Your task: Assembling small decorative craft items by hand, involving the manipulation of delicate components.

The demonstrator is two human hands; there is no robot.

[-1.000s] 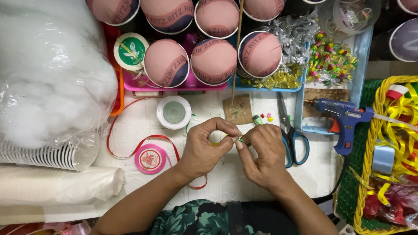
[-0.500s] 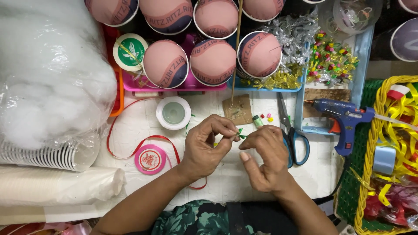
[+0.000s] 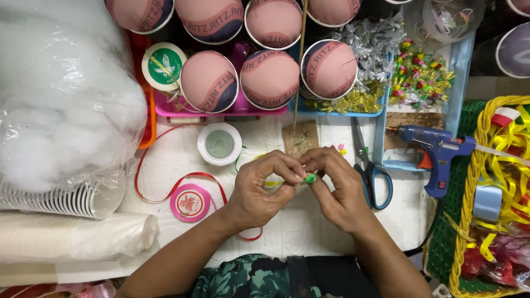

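My left hand [image 3: 259,190] and my right hand [image 3: 337,187] meet at the middle of the white tabletop, fingertips together. Between them they pinch a small green ribbon piece [image 3: 310,178], mostly hidden by the fingers. A bit of yellow ribbon [image 3: 270,182] shows under my left fingers. A small cardboard square [image 3: 301,138] with a thin wooden stick [image 3: 300,60] standing on it lies just beyond my hands.
Blue-handled scissors [image 3: 369,176] lie to the right, then a blue glue gun [image 3: 436,152]. A white tape roll [image 3: 220,143], a pink spool [image 3: 190,202] with loose red ribbon, pink-topped cups [image 3: 270,77], a stuffing bag [image 3: 61,94] and a yellow ribbon basket [image 3: 491,193] surround them.
My right hand drew back with fingers spread, then closed in again on the green piece. Both hands shifted slightly away from me, covering the small green bit on the table.
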